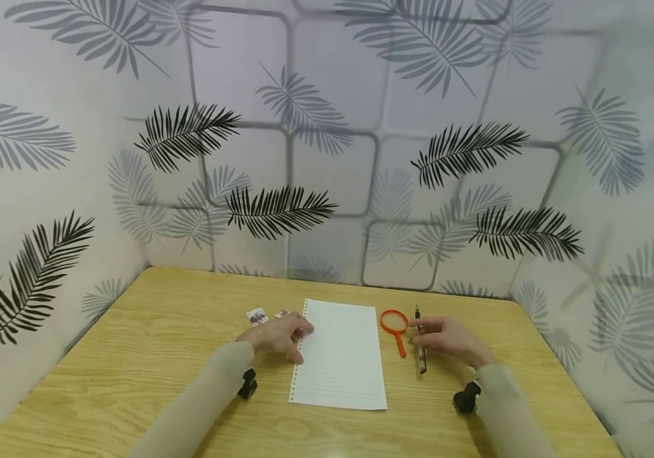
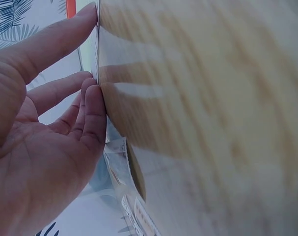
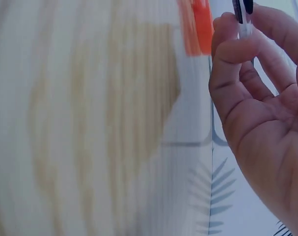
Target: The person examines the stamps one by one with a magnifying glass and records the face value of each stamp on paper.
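A sheet of lined white paper, with a row of holes down its left side, lies on the wooden table. My left hand rests at its left edge, thumb and fingers spread and touching the edge. In the left wrist view its fingertips meet the surface. Right of the sheet, my right hand pinches a pen with a dark end, held lengthwise away from me. The right wrist view shows the pen between thumb and fingers. A red magnifying glass lies between the sheet and the pen.
Two small printed pieces lie beyond my left hand, one card-like piece and a smaller one closer to the sheet. The wooden table ends at a leaf-patterned wall covering at the back and sides.
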Tool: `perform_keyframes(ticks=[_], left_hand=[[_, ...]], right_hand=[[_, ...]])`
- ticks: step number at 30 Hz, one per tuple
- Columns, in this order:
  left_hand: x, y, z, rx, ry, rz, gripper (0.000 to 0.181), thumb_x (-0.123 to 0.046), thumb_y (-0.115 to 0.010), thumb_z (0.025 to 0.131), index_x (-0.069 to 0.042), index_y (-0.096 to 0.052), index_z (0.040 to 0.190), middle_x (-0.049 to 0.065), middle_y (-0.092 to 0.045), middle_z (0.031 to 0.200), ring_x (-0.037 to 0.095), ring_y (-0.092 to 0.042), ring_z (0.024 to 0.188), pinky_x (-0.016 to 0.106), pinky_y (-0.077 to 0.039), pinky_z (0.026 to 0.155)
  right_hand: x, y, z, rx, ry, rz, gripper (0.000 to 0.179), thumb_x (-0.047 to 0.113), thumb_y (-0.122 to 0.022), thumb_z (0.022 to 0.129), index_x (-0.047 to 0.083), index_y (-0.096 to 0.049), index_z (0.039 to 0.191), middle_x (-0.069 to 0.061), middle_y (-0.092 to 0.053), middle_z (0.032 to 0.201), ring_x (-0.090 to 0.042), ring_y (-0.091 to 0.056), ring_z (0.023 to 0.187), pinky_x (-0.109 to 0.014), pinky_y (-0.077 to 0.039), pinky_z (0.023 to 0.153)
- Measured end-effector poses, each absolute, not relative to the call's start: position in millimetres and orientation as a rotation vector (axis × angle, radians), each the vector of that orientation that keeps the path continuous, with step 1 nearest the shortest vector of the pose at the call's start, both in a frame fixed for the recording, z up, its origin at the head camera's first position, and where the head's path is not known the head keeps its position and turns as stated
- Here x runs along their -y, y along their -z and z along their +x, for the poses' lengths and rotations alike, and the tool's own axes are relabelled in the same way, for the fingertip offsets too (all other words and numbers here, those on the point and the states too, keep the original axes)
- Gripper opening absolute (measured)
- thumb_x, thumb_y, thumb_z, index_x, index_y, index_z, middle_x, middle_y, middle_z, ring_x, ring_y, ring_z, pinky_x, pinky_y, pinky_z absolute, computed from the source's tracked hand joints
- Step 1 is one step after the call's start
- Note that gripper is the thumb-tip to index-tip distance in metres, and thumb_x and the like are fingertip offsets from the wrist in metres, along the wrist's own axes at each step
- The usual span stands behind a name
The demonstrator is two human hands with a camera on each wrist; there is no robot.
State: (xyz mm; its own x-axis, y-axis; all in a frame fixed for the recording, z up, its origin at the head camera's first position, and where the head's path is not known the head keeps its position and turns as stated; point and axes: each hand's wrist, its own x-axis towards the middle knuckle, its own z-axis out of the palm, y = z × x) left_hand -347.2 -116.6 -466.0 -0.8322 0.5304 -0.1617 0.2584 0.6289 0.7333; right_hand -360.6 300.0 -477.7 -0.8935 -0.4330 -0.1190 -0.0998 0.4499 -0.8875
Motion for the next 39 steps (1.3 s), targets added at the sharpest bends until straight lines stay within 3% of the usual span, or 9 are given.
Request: perform_keyframes(ticks=[5,11,19,21,31,39], left_hand=[[116.7,467.3,-347.5,-2.478,-1.047,0.636,0.067,0.001,-0.083,0.073,-0.003,-0.056,0.134,0.008,-0.049,0.127,0.023,-0.051,0.111,0.043,-0.043,0.101],[116.5,466.9,-347.8,-2.476,-1.045,0.642,0.067,0.001,-0.083,0.073,-0.003,-0.055,0.135,0.008,-0.048,0.128,0.023,-0.050,0.111,0.043,-0.042,0.101],[116.2,466.0,-348.6,-2.482,-1.039,0.634,0.068,0.000,-0.083,0.074,-0.003,-0.055,0.135,0.008,-0.048,0.129,0.023,-0.051,0.112,0.043,-0.043,0.102],[116.1,465.9,-348.6,-2.481,-1.038,0.637,0.068,0.000,-0.083,0.073,-0.003,-0.055,0.135,0.009,-0.048,0.130,0.023,-0.051,0.112,0.043,-0.042,0.102],[116.6,466.3,-348.6,-2.483,-1.035,0.619,0.067,-0.001,-0.083,0.074,-0.005,-0.055,0.135,0.007,-0.049,0.127,0.022,-0.051,0.112,0.043,-0.042,0.102],[117.1,467.0,-348.3,-2.483,-1.023,0.611,0.067,-0.003,-0.084,0.073,-0.004,-0.056,0.134,0.007,-0.050,0.126,0.022,-0.051,0.111,0.043,-0.042,0.102]], right_hand=[[-285.5,476.1,-359.5,-2.341,1.471,-0.470,0.055,0.021,-0.070,0.091,0.001,-0.052,0.139,-0.018,-0.061,0.124,-0.016,-0.062,0.104,-0.029,-0.053,0.086],[-266.7,471.2,-359.6,-2.274,1.550,-0.460,0.054,0.020,-0.069,0.092,0.000,-0.051,0.139,-0.011,-0.060,0.114,-0.013,-0.060,0.094,-0.032,-0.053,0.082],[-245.7,463.4,-355.9,-2.163,1.562,-0.614,0.049,0.011,-0.062,0.096,-0.009,-0.043,0.136,-0.031,-0.055,0.127,-0.023,-0.062,0.101,-0.031,-0.052,0.075],[-240.7,462.8,-355.1,-2.162,1.556,-0.635,0.046,0.010,-0.061,0.096,-0.010,-0.043,0.134,-0.030,-0.056,0.127,-0.026,-0.061,0.104,-0.030,-0.052,0.076],[-213.3,465.1,-356.5,-2.131,1.517,-0.623,0.056,0.016,-0.064,0.095,0.001,-0.043,0.145,-0.024,-0.058,0.131,-0.036,-0.055,0.118,-0.031,-0.053,0.086],[-183.5,465.2,-353.7,-2.079,1.595,-0.520,0.051,0.017,-0.065,0.094,0.000,-0.049,0.140,-0.018,-0.066,0.120,-0.017,-0.060,0.096,-0.028,-0.051,0.082]])
